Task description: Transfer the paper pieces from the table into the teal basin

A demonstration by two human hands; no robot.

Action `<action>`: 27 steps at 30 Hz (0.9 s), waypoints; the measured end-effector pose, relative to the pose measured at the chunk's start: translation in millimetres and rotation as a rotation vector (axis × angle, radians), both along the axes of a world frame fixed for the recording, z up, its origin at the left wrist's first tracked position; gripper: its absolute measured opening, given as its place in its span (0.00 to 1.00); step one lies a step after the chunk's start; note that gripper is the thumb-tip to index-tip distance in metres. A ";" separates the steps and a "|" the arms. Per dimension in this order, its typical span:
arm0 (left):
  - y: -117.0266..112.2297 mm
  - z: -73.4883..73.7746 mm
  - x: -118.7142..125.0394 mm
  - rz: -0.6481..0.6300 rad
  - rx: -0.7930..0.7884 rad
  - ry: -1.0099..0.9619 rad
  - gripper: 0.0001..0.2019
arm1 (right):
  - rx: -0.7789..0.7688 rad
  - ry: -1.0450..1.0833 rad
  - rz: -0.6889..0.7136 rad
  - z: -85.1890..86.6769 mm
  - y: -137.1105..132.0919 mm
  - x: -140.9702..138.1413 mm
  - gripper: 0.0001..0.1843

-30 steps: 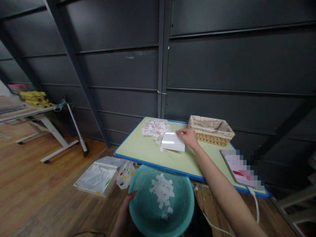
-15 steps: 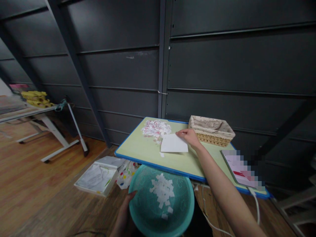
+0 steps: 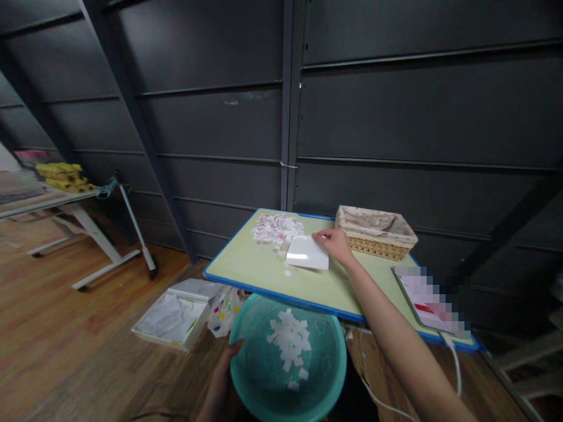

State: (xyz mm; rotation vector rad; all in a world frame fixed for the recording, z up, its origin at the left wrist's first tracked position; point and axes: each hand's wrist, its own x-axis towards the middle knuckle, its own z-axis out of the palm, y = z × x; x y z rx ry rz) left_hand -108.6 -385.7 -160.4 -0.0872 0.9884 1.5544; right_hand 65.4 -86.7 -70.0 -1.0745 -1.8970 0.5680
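My right hand (image 3: 333, 243) pinches the upper right corner of a white card (image 3: 307, 253), whose surface shines in the light. The card is tilted just above the yellow-green board table (image 3: 240, 264) with a blue edge. Behind its left side lies a heap of white and reddish paper scraps (image 3: 277, 227). One small white scrap (image 3: 287, 273) rests in front of the card. My left hand (image 3: 229, 357) grips the left rim of a green plastic basket (image 3: 338, 363) below the table edge. Small white paper pieces (image 3: 290, 337) lie inside this basket.
A cloth-lined wicker basket (image 3: 376, 234) stands at the table's back right. A tablet (image 3: 426, 305), partly pixelated, lies at the right with a white cable (image 3: 457, 366). An open white box (image 3: 173, 319) and a patterned plastic bag (image 3: 224, 313) are on the floor. Dark panels rise behind.
The card has tilted and shifted slightly left, and now reflects the light. My right hand has moved a little with it. My left hand and the green basket stay put.
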 end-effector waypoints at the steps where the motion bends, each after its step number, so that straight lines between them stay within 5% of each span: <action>1: 0.0 0.7 0.1 0.007 -0.017 0.004 0.31 | -0.001 0.008 0.003 0.4 0.0 0.3 0.19; 7: -0.6 -1.6 -0.7 0.003 -0.007 0.066 0.19 | -0.105 0.047 0.048 6.2 -4.9 3.4 0.19; 14: -0.3 5.8 0.4 -0.005 -0.039 0.038 0.23 | -0.272 0.095 0.170 12.1 -15.2 2.3 0.20; 22: 0.6 -9.7 -3.0 -0.005 0.009 0.062 0.28 | -0.304 0.079 0.250 9.6 -14.0 1.1 0.18; 27: 0.7 -4.0 -2.8 0.008 -0.021 0.003 0.29 | -0.325 0.051 0.324 6.9 -16.9 -1.1 0.18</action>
